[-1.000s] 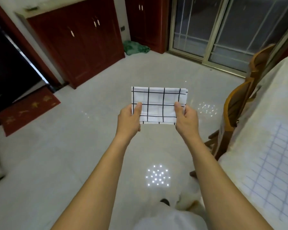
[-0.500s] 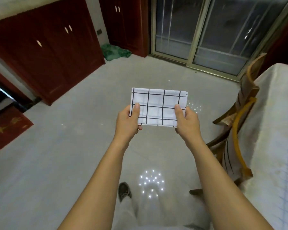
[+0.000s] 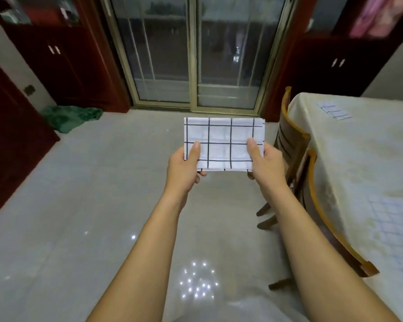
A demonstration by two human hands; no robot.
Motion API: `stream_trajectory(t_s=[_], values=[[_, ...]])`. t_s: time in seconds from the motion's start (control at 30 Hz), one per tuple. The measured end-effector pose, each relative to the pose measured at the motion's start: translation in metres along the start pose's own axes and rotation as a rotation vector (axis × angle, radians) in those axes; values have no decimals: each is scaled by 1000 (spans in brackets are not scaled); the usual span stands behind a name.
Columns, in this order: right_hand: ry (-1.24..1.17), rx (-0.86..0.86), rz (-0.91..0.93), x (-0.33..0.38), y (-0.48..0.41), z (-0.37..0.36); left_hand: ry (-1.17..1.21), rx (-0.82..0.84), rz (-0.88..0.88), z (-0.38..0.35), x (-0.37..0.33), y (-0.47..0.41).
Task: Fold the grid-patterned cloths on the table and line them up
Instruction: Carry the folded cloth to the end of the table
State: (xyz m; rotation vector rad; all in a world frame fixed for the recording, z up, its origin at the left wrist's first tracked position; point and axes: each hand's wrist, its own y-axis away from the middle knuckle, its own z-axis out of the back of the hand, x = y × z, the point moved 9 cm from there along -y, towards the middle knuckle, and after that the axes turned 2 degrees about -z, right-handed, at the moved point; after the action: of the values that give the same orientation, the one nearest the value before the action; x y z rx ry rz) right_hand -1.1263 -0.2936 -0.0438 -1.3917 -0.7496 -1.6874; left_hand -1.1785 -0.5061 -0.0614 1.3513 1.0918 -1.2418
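- Out over the floor, in the head view, I see both hands raised in front of me, holding one folded grid-patterned cloth (image 3: 223, 140) in the air, well apart from the tabletop (image 3: 358, 154).
- The left hand (image 3: 184, 168) pinches the cloth's lower left corner, thumb on the near face and fingers tucked behind. The right hand (image 3: 266, 163) pinches the lower right corner the same way. The hands are apart, with the cloth's middle bare between them.
- The cloth is a flat rectangle. Its long axis runs left to right from one hand to the other, and its face is turned toward the camera.
- The tabletop lies to my right, past two wooden chairs (image 3: 291, 135), so the right hand is the nearer one to it.
- On the far part of the tabletop lies a small group of folded cloths (image 3: 334, 110), too small and blurred to count. Nearer me, another grid cloth (image 3: 396, 219) lies spread flat.
- I judge this piece folded. The next move would be a carry rightward and forward, clear of the chair backs, to set it beside the folded ones with its long axis matched to theirs.
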Motion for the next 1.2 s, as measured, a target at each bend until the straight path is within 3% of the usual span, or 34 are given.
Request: stream_trajectory(t_s=[0.23,0.43,0.6,0.83,1.2], values=[[-1,-153,-36,-18,-87,23,24,196,16,-70,-1,-102],[-84,-137,-61,-22,-200,16,-49,184,-2,-109,-20,-209],[-138,-162,-88,-22,-295,24,39,137,6,-148,-46,-294],[-106,-192,-111,-48,-380,44,-23,214,34,-212,-26,-380],[-7,-419,-158,-60,-542,58,-69,313,12,-303,-24,-565]])
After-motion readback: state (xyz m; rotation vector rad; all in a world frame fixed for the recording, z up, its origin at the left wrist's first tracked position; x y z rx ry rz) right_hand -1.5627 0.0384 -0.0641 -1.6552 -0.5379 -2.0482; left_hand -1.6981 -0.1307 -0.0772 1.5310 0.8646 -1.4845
